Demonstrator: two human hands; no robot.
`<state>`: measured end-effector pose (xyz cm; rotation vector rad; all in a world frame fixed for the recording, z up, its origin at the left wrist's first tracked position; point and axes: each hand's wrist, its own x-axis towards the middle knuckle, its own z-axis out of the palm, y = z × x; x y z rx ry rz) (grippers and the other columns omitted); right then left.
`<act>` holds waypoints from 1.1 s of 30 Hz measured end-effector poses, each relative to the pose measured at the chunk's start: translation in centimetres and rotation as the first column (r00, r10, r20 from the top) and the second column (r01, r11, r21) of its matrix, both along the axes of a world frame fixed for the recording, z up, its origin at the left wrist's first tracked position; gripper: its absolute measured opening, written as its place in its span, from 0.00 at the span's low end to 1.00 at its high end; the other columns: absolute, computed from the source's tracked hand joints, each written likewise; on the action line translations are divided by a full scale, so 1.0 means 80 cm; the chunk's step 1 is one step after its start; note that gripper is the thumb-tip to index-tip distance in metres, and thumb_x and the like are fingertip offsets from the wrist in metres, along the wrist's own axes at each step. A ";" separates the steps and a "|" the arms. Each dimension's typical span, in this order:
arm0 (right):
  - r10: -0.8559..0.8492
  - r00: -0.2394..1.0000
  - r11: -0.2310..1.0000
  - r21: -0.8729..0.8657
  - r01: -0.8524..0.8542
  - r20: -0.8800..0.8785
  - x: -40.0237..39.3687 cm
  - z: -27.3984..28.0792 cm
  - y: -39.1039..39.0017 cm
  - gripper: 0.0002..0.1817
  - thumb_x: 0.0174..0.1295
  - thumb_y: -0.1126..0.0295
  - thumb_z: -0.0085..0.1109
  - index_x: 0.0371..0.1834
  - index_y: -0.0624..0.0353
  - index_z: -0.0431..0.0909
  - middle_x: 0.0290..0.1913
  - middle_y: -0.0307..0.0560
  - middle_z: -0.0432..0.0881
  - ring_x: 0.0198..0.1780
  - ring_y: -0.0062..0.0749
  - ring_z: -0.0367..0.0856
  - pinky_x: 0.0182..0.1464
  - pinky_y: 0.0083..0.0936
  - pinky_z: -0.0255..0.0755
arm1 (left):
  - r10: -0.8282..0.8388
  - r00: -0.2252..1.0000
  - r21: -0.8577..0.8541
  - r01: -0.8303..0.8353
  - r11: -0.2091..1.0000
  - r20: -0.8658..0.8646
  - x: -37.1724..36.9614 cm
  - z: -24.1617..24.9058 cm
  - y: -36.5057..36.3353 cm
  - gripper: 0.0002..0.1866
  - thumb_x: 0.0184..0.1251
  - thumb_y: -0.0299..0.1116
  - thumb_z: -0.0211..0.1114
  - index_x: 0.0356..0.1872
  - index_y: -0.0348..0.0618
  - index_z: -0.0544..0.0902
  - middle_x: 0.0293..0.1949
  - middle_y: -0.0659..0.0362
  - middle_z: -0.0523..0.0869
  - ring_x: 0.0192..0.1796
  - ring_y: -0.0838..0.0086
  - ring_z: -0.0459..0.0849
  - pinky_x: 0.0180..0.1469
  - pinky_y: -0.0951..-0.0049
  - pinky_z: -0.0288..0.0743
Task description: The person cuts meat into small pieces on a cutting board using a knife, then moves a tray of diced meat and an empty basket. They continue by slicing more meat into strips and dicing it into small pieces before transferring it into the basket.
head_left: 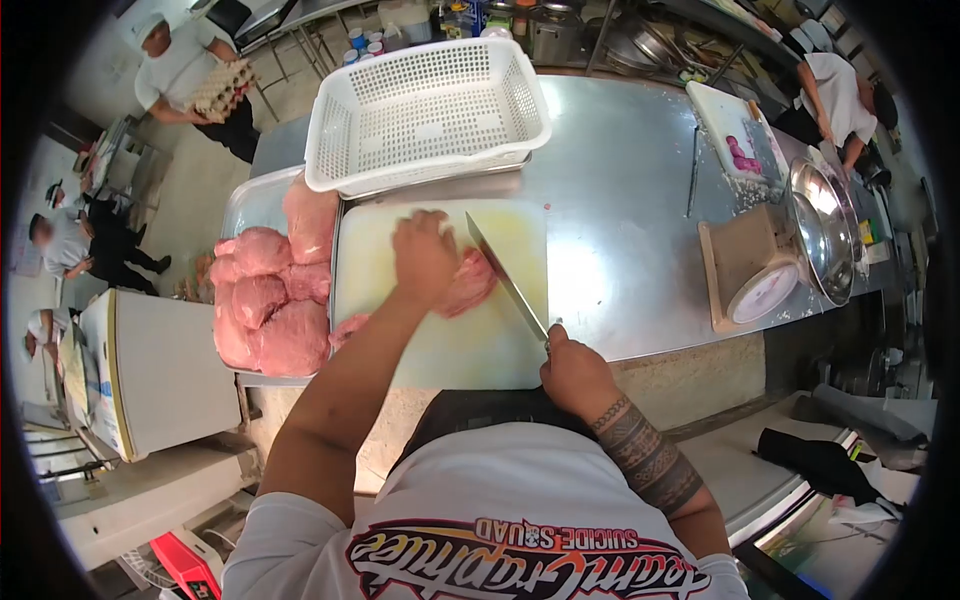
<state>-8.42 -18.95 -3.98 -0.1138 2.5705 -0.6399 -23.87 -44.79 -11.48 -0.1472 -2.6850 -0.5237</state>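
Observation:
A piece of raw meat [470, 284] lies on the white cutting board [445, 350]. My left hand [424, 255] is over the meat's left side, its fingers smeared by motion. Wrapped round the handle of a long knife [508, 281] is my right hand [575, 372]; the blade slants up and left along the meat's right edge. A smaller scrap of meat [348, 328] sits at the board's left edge, partly behind my left forearm. Left of the board, a metal tray [262, 195] holds several large pieces of raw meat [262, 300].
An empty white plastic basket [430, 120] stands behind the board. To the right are a scale [750, 265] with a metal bowl [822, 230], a second board [735, 130] and a metal rod [693, 172]. Several other people stand farther off, one holding egg trays [222, 92].

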 end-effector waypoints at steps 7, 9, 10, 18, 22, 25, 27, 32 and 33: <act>-0.020 1.000 0.999 -0.047 0.020 -0.001 0.010 -0.004 0.005 0.11 0.69 0.73 0.52 0.51 0.65 0.71 0.43 0.68 0.88 0.48 0.66 0.88 0.53 0.59 0.81 | 0.013 0.997 -0.357 -0.037 0.933 -0.070 -0.113 0.085 -0.083 0.17 0.68 0.40 0.72 0.57 0.52 0.90 0.53 0.58 0.88 0.54 0.55 0.81 0.57 0.51 0.74; -0.031 0.999 0.998 -0.046 0.032 0.010 0.011 0.002 0.003 0.10 0.69 0.73 0.52 0.51 0.65 0.71 0.42 0.68 0.88 0.48 0.67 0.88 0.52 0.59 0.81 | 0.025 0.999 -0.498 -0.004 0.867 0.036 -0.125 0.086 -0.090 0.13 0.71 0.42 0.70 0.51 0.52 0.92 0.49 0.61 0.90 0.53 0.57 0.82 0.56 0.52 0.73; -0.037 0.999 0.998 -0.045 0.038 0.015 0.011 0.004 0.003 0.10 0.69 0.73 0.51 0.50 0.65 0.71 0.42 0.68 0.88 0.48 0.67 0.88 0.52 0.59 0.81 | 0.016 1.000 -0.509 -0.009 0.861 0.009 -0.126 0.093 -0.089 0.12 0.72 0.42 0.69 0.50 0.53 0.92 0.48 0.61 0.90 0.52 0.57 0.82 0.56 0.52 0.72; 0.003 0.997 0.997 -0.071 -0.009 -0.083 0.015 -0.012 0.007 0.12 0.67 0.73 0.54 0.50 0.66 0.70 0.38 0.67 0.88 0.43 0.65 0.89 0.48 0.57 0.83 | -0.020 0.991 -0.494 -0.048 0.868 -0.132 -0.155 0.166 -0.100 0.12 0.75 0.42 0.67 0.49 0.52 0.93 0.47 0.60 0.92 0.53 0.57 0.84 0.54 0.49 0.70; 0.006 0.995 0.998 -0.066 -0.012 -0.096 0.017 -0.014 0.005 0.12 0.67 0.72 0.54 0.50 0.66 0.70 0.38 0.67 0.88 0.43 0.65 0.89 0.47 0.57 0.83 | -0.002 0.993 -0.499 -0.058 0.865 -0.119 -0.161 0.179 -0.098 0.12 0.75 0.42 0.67 0.51 0.52 0.93 0.48 0.60 0.92 0.54 0.57 0.84 0.55 0.48 0.70; 0.003 0.993 0.997 -0.080 -0.013 -0.120 0.018 -0.014 0.006 0.12 0.67 0.72 0.54 0.50 0.66 0.70 0.38 0.66 0.88 0.42 0.65 0.89 0.46 0.57 0.83 | 0.022 0.994 -0.495 -0.074 0.866 -0.111 -0.159 0.179 -0.096 0.12 0.76 0.42 0.67 0.51 0.52 0.93 0.49 0.59 0.92 0.55 0.57 0.84 0.56 0.47 0.71; 0.003 0.992 0.996 -0.083 -0.014 -0.129 0.018 -0.018 0.007 0.12 0.67 0.72 0.54 0.50 0.66 0.70 0.37 0.66 0.88 0.42 0.65 0.89 0.46 0.57 0.83 | 0.048 0.994 -0.497 -0.089 0.863 -0.095 -0.156 0.178 -0.091 0.13 0.75 0.42 0.67 0.52 0.53 0.92 0.50 0.58 0.92 0.55 0.56 0.84 0.56 0.47 0.72; -0.003 0.994 0.997 -0.082 -0.006 -0.112 0.020 -0.018 0.004 0.10 0.70 0.72 0.51 0.50 0.65 0.72 0.39 0.66 0.89 0.45 0.65 0.89 0.49 0.57 0.82 | 0.118 0.992 -0.560 -0.076 0.825 0.040 -0.131 0.150 -0.080 0.16 0.73 0.44 0.70 0.55 0.52 0.91 0.52 0.55 0.92 0.56 0.52 0.85 0.57 0.44 0.75; -0.005 0.993 0.996 -0.085 -0.005 -0.117 0.020 -0.022 0.004 0.10 0.70 0.72 0.51 0.50 0.65 0.72 0.39 0.66 0.89 0.45 0.65 0.89 0.49 0.57 0.82 | 0.143 0.987 -0.556 -0.076 0.828 0.078 -0.124 0.139 -0.075 0.16 0.70 0.45 0.73 0.53 0.50 0.91 0.51 0.54 0.92 0.57 0.50 0.85 0.58 0.43 0.76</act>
